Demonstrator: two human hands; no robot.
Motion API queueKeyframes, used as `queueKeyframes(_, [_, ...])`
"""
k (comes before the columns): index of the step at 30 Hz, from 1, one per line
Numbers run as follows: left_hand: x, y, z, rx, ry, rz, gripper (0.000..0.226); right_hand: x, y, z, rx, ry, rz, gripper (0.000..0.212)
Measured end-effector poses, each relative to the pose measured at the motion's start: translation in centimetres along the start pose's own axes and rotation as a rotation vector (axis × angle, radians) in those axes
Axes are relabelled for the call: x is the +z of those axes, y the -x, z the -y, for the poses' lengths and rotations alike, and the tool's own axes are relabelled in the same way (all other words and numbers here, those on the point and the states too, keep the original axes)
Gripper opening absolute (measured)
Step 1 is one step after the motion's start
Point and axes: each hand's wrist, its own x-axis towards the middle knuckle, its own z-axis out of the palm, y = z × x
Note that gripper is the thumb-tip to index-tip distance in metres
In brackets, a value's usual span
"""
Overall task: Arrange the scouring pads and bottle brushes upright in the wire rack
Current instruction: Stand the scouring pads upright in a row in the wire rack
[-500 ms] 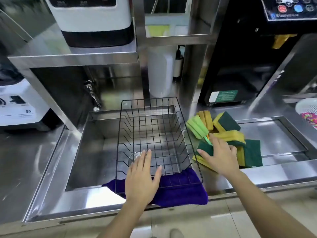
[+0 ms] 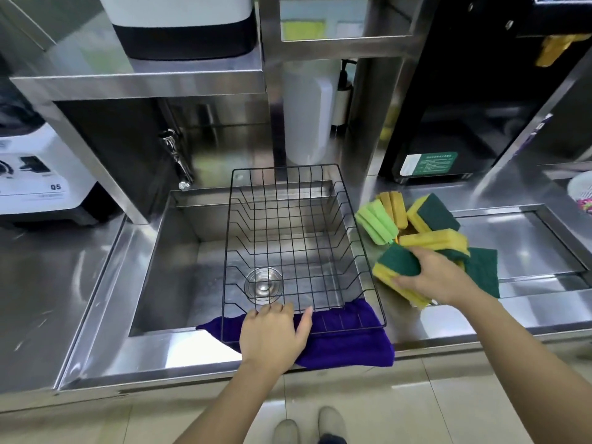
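A black wire rack (image 2: 290,232) sits over the steel sink, with nothing in it. My left hand (image 2: 272,338) lies flat on the rack's near rim and on the purple cloth (image 2: 349,344) under it. To the right of the rack lies a heap of yellow-and-green scouring pads (image 2: 432,216). Beside them rest bottle brushes with light green (image 2: 376,225) and orange (image 2: 395,208) sponge heads. My right hand (image 2: 432,277) grips one scouring pad (image 2: 398,262), green side up, at the heap's near left edge.
The sink basin (image 2: 179,251) has a round drain (image 2: 263,283) below the rack. A faucet (image 2: 176,158) hangs at the back left. A white blender base (image 2: 41,177) stands far left, a black machine (image 2: 448,139) behind the pads, a white basket (image 2: 581,192) far right.
My right hand has closed around a scouring pad and raised its left end off the heap. My left hand stays on the rack's near rim.
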Motion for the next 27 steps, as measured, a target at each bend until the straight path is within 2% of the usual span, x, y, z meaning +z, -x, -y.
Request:
queueKeyframes(2, [0.2,0.0,0.0,0.003,0.014,-0.004,0.054,-1.1,0.3,1.5,-0.027,-0.086,-0.151,0.057])
queueKeyframes(5, [0.3,-0.1,0.1,0.007,0.008,0.003,0.054,-1.8,0.1,4.7,-0.149,-0.053,-0.350,0.064])
queueKeyframes(8, [0.3,0.0,0.1,0.011,0.021,-0.010,0.054,-0.9,-1.0,7.9,-0.308,-0.065,-0.383,0.076])
queueKeyframes(11, [0.3,0.2,0.2,0.022,0.031,-0.018,0.054,1.2,-2.5,10.3,-0.408,-0.093,-0.247,0.082])
queueKeyframes(17, [0.4,0.9,0.7,0.075,0.034,-0.077,0.049,6.9,-4.2,12.2,-0.422,-0.051,0.066,0.084])
queueKeyframes(27, [1.3,1.9,1.4,0.160,-0.002,-0.227,0.043,11.6,-4.2,14.2,-0.461,0.056,0.289,0.085])
